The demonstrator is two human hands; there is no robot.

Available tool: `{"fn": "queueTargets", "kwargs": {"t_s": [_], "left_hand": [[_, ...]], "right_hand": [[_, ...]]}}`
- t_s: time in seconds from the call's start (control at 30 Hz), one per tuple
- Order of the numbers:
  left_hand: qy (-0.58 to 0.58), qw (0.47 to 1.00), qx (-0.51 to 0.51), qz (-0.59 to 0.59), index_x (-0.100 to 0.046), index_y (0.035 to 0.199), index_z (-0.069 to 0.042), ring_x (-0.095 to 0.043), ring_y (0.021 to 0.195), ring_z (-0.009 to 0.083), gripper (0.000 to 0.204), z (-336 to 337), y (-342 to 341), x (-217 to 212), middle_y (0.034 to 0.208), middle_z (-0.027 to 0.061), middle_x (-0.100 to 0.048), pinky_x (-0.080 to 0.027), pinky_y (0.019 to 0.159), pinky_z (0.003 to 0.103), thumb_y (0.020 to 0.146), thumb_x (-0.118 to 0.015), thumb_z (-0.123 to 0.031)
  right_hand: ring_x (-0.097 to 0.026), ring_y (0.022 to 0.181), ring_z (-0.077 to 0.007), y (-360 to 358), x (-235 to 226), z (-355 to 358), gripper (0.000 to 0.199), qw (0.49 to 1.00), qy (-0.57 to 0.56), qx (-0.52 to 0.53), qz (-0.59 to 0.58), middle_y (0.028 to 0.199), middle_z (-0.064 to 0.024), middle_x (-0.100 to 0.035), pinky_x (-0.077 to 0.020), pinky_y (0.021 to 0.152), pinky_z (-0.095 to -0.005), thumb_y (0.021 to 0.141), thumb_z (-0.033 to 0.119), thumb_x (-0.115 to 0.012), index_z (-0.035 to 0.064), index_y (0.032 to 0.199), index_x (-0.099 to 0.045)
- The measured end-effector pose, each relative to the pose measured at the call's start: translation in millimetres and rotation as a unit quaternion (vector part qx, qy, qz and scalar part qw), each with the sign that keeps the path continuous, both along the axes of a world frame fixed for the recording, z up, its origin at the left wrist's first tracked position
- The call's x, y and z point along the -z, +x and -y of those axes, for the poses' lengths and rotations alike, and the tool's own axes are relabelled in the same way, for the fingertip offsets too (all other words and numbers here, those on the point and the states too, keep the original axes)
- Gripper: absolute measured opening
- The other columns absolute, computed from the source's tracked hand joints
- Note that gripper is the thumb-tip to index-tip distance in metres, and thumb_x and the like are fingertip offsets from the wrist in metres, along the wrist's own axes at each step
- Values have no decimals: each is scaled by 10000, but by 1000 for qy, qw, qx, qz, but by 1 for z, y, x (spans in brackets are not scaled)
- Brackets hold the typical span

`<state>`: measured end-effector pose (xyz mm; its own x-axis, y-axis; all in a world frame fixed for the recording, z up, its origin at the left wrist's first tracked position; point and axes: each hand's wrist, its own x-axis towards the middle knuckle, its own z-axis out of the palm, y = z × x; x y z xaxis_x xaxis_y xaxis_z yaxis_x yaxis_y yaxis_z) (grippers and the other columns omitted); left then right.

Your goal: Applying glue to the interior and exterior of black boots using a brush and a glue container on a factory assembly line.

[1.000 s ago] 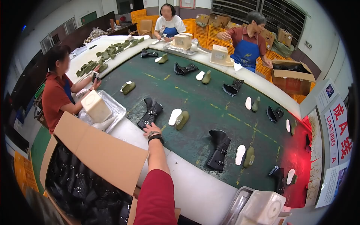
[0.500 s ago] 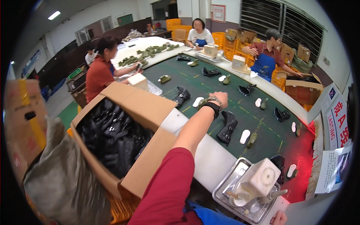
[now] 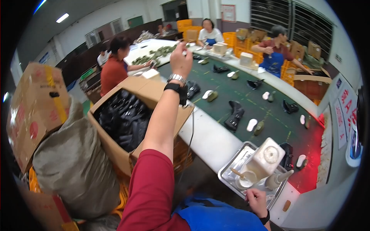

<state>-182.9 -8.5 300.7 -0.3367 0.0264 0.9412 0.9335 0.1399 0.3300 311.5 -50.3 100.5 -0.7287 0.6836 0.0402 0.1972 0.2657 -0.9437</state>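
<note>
My left hand (image 3: pixel 181 57) is raised high above the open cardboard box (image 3: pixel 154 90), its back toward me and its fingers curled; a watch and a black band sit on the wrist. Whether it holds something small is unclear. The box is full of black shoe parts (image 3: pixel 125 119). My right hand (image 3: pixel 256 199) is low at the near rim of a metal tray (image 3: pixel 227 175), fingers curled on the edge. On the tray stand a white jug (image 3: pixel 266 157), a small bowl with a brush (image 3: pixel 245 179) and a bottle (image 3: pixel 278 178).
A green conveyor belt (image 3: pixel 246 90) carries black boots (image 3: pixel 235 115) and pale insoles (image 3: pixel 251 124). A grey sack (image 3: pixel 73 169) and another cardboard box (image 3: pixel 34 107) stand at my left. Three people work along the belt, one in a red shirt (image 3: pixel 115 69).
My left hand has lifted off the belt near a boot and risen into the air. The view has swung left, bringing the box, the sack and the tray into sight.
</note>
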Motion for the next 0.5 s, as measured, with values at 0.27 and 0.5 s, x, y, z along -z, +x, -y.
{"fn": "queueTargets", "kwargs": {"t_s": [0.27, 0.5], "left_hand": [[-71, 978, 194, 27, -587, 1045, -45, -624, 799, 288, 254, -147, 81, 49, 818, 133, -648, -477, 729, 354, 803, -569, -120], [-13, 767, 613, 189, -496, 1122, 38, -588, 850, 117, 270, -145, 206, -14, 912, 83, -634, -436, 802, 223, 872, -514, -60]], "right_hand": [[-526, 526, -89, 49, 9, 28, 186, 983, -13, 179, 29, 571, -32, -576, -412, 505, -226, 864, 84, -530, -34, 773, -642], [-575, 538, -106, 53, -12, 31, 141, 969, 38, 242, 3, 604, -69, -612, -443, 511, -235, 837, 89, -573, -28, 806, -646]]}}
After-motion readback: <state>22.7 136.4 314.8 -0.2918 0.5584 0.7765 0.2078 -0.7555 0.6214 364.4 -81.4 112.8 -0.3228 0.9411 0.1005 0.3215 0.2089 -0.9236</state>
